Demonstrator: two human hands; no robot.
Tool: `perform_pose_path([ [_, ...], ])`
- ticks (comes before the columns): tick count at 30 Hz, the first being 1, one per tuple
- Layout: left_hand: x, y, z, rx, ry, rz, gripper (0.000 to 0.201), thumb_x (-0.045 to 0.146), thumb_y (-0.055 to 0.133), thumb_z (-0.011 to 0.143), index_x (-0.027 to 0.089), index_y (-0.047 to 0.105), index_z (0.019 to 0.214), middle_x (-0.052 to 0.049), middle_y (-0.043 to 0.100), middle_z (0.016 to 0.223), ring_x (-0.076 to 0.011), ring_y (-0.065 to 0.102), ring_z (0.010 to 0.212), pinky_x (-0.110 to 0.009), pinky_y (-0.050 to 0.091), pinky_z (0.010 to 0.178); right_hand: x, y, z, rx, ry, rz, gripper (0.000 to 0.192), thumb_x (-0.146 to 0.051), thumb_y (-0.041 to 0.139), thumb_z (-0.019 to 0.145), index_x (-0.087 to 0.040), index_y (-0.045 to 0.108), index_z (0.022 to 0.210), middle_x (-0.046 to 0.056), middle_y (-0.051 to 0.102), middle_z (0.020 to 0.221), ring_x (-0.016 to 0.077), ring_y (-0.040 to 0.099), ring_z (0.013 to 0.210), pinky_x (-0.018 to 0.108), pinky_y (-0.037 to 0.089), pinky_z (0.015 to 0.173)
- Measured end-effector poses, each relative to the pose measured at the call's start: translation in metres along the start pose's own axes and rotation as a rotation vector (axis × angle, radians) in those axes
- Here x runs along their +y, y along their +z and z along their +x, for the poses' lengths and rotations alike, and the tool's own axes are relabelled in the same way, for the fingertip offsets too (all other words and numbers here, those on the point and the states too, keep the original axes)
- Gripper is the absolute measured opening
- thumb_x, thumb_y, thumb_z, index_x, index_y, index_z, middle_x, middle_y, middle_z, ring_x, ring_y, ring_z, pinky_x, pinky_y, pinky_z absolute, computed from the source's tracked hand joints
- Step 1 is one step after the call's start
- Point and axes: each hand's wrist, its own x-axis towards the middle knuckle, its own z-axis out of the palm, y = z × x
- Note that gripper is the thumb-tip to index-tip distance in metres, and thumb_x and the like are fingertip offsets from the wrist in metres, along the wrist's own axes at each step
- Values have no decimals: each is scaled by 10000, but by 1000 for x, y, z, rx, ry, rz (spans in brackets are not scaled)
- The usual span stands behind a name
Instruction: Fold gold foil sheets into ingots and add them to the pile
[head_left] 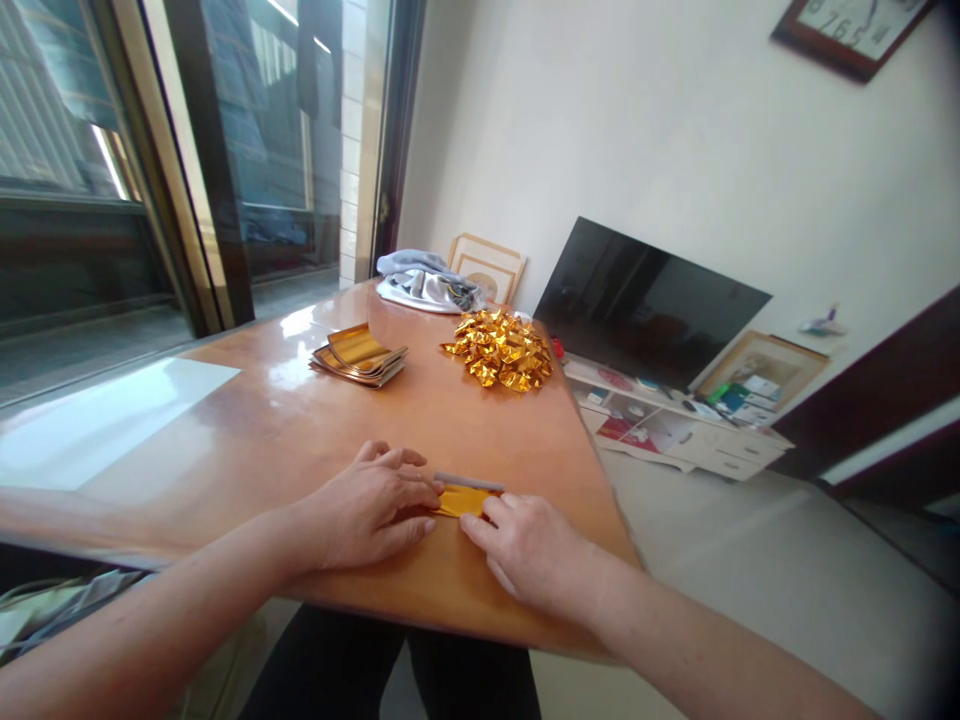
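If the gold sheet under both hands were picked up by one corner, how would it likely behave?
The gold sheet looks thin and foil-like, pressed flat by the left hand and right hand, so it would probably droop and weigh little. Its shine and the glossy table suggest it slides easily. The crumpled gold pile hints it creases readily.

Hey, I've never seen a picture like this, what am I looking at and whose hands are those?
This is one picture from a camera worn on a person's head, looking forward and down, so the two bare arms belong to the wearer. No machine is involved. The left hand and right hand both press flat on a small sheet of gold paper lying on the wooden table; a thin grey strip shows along its far edge. Farther back lie a stack of gold sheets, a pile of folded gold pieces and a bundle of grey cloth. Behind the table stands a television.
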Motion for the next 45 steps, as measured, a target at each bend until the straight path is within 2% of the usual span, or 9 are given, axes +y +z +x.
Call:
perform_pose_path([
  [4,-6,1,1,-88,-18,-43,265,328,529,991,359,757,1124,36,730,1298,-294,537,1293,-463,299,1126,1,-5,3,-27,3,4,226,-160,547,968,-204,667,1153,90,710,1030,232,645,879,338,469,734],
  [11,-14,9,0,-41,-16,-77,286,253,546,974,364,769,1114,49,737,1285,-268,556,1273,-449,279,1125,1,-10,9,-48,16,17,182,-173,557,943,-220,680,1068,75,694,982,225,642,854,326,445,696],
  [20,-16,11,1,10,14,-101,318,202,543,960,366,774,1103,35,766,1211,-250,589,1216,-423,324,1081,7,-18,17,-110,48,44,174,-182,535,952,-227,682,1035,75,709,1050,217,649,873,319,458,756],
  [27,-13,10,1,10,-2,-102,310,183,566,934,367,774,1072,44,772,1182,-260,575,1226,-424,329,1061,10,-17,27,-114,12,55,218,-195,519,971,-268,684,1092,59,708,1050,213,655,856,315,465,757],
  [39,-13,11,2,24,17,-117,400,165,528,932,390,737,1188,12,779,1116,-254,611,1112,-415,351,1025,7,-10,31,-81,-27,64,256,-202,520,969,-278,673,1159,65,657,1086,207,644,864,319,489,782],
  [45,-12,10,2,28,-20,-110,340,203,509,960,364,744,1145,-8,759,1093,-242,626,1066,-396,360,1004,3,-12,34,-87,-16,74,342,-187,513,975,-303,654,1264,77,650,1158,206,649,883,326,494,803],
])
